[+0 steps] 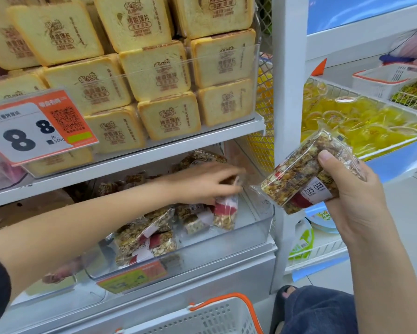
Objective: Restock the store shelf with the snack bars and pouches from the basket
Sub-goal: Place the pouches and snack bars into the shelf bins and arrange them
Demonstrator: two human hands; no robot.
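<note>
Clear-wrapped brown-and-cream nut snack bars carry red-and-white labels. Pale-yellow toast-slice packs bear brown stamped print. The white perforated plastic basket has an orange handle; the price tag seems orange and grey.

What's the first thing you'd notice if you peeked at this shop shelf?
Probably the stacked toast-shaped packs filling the upper shelf, with a big price tag hanging in front on the left. Below, the left hand reaches into a clear bin of nutty snack bars, while the right hand holds more snack bars beside the shelf post.
</note>
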